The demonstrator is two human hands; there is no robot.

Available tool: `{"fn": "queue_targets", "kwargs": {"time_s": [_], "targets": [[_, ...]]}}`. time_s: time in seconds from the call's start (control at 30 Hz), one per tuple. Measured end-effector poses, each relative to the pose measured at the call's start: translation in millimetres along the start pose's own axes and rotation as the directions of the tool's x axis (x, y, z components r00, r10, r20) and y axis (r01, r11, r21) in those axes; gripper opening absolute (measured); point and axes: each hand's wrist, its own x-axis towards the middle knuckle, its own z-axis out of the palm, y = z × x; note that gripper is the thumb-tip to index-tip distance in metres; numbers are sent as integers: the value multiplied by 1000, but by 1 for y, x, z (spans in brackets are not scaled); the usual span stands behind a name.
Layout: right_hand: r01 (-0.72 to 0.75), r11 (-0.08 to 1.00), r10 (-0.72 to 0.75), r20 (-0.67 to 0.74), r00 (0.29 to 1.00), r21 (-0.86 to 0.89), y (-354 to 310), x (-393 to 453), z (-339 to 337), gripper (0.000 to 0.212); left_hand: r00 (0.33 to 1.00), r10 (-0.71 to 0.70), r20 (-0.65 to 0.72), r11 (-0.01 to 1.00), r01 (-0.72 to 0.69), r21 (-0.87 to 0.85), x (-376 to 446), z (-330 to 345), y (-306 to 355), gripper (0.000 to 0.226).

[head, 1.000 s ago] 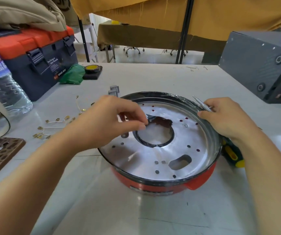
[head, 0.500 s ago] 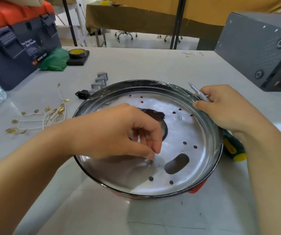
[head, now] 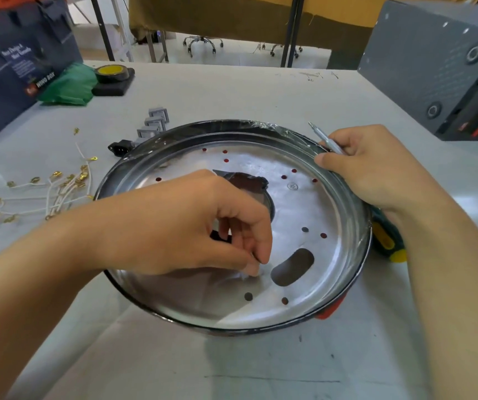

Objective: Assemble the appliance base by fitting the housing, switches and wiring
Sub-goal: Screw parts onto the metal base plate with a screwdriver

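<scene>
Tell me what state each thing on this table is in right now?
Housing: open side up, steadied at its rim.
Left hand: fingertips pinching something small at the plate; too small to tell what.
Right hand: gripping the screwdriver against the rim.
Switches: loose, not fitted.
Wires: loose, unconnected.
Toolbox: closed.

Left forearm enters from lower left of frame, crossing to centre. Left hand [head: 203, 226] palm down, fingers curled, thumb and fingertips [head: 256, 267] pinched together, pointing downward. Right forearm enters from lower right; right hand [head: 376, 166] fingers curled closed, centre right.
</scene>
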Motion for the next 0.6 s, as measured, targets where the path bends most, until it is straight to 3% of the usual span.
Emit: {"fn": "queue_targets", "kwargs": {"time_s": [0.6], "targets": [[-27,998,27,-17,999,50,-4,-3,-1,11,999,2,32,1000,-2,1,1,2,1,5]]}}
